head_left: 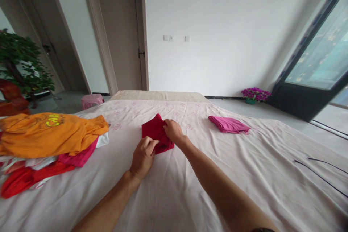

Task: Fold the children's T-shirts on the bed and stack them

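A dark red garment (152,127), folded into a small bundle, lies on the pale sheet (179,195) in front of me. My left hand (144,152) grips its near left edge, thumb stretched over the cloth. On its right side, my right hand (173,129) pinches the fabric with bent fingers. The exact kind of garment cannot be made out. Further right rests a folded pink garment (228,124), apart from both hands.
To the left is a heap of clothes with an orange shirt (54,134) on top and a red piece (29,181) below. Black cords (320,177) cross the sheet at right. A pink stool (92,100) and purple flowers (255,94) stand beyond the edges.
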`<action>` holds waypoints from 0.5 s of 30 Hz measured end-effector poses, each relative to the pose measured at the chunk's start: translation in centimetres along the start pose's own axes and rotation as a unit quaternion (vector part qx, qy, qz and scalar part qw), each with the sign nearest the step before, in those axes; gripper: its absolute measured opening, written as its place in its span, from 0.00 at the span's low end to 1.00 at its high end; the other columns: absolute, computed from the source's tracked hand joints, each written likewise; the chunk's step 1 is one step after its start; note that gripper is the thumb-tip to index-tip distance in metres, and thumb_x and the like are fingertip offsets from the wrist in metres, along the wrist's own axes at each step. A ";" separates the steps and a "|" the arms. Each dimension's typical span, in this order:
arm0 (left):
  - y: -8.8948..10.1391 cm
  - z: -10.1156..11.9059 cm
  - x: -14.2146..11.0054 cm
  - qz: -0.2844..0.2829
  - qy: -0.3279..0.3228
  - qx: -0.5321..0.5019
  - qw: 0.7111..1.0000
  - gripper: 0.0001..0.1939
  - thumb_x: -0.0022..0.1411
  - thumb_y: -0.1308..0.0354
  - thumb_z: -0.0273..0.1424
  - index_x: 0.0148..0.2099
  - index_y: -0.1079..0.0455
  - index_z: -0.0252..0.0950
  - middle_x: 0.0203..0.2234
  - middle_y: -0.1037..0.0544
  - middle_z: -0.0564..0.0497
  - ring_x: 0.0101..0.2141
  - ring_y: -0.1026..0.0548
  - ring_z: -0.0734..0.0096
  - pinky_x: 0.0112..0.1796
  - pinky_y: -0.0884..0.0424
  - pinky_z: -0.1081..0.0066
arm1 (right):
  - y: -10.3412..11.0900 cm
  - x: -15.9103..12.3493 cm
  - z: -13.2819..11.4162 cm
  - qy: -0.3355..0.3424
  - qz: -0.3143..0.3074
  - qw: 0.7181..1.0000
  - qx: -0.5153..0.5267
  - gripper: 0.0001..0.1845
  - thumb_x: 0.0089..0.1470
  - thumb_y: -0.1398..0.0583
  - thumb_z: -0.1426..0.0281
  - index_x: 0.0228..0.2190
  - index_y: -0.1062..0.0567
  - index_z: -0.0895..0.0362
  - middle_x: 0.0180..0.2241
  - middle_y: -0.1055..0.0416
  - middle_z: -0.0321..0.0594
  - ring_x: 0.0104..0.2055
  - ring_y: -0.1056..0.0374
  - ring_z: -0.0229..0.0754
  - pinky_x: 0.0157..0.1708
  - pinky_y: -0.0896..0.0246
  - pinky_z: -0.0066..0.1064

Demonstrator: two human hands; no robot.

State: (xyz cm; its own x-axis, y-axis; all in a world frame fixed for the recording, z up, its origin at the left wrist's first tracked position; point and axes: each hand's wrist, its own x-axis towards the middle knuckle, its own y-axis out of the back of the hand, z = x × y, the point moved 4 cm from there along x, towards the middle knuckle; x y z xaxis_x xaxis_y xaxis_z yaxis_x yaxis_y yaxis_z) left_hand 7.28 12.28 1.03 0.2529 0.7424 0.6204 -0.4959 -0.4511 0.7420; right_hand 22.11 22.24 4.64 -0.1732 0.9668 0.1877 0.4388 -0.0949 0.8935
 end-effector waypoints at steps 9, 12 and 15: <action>-0.8 1.2 0.4 -0.064 -0.021 0.067 0.995 0.14 0.66 0.51 0.21 0.45 0.26 0.39 0.35 0.29 0.48 0.38 0.33 0.65 0.41 0.33 0.65 | -1.5 -0.7 1.4 -0.037 0.011 0.998 0.043 0.29 0.57 0.42 0.67 0.60 0.35 0.53 0.52 0.28 0.45 0.52 0.31 0.47 0.47 0.41 0.33; -0.7 1.5 0.4 -0.068 -0.037 0.062 0.995 0.16 0.66 0.51 0.22 0.49 0.26 0.41 0.36 0.29 0.48 0.38 0.33 0.64 0.41 0.32 0.65 | -1.1 -0.8 1.5 -0.013 0.035 0.999 0.035 0.28 0.57 0.43 0.70 0.59 0.34 0.52 0.51 0.29 0.44 0.51 0.31 0.45 0.47 0.42 0.31; -0.5 2.0 0.2 -0.077 -0.058 0.033 0.995 0.21 0.64 0.50 0.21 0.54 0.27 0.43 0.36 0.28 0.48 0.38 0.31 0.64 0.41 0.31 0.64 | -1.3 -1.2 2.6 -0.032 0.006 0.999 0.005 0.24 0.56 0.42 0.70 0.55 0.30 0.53 0.49 0.28 0.45 0.49 0.30 0.45 0.45 0.41 0.32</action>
State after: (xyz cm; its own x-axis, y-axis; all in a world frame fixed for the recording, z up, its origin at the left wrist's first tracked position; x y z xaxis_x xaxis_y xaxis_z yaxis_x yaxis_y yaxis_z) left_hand 9.28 11.66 1.34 0.4172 0.7453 0.5200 -0.3897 -0.3702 0.8433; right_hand 24.08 21.79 2.22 -0.1109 0.9788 0.1723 0.4501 -0.1051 0.8868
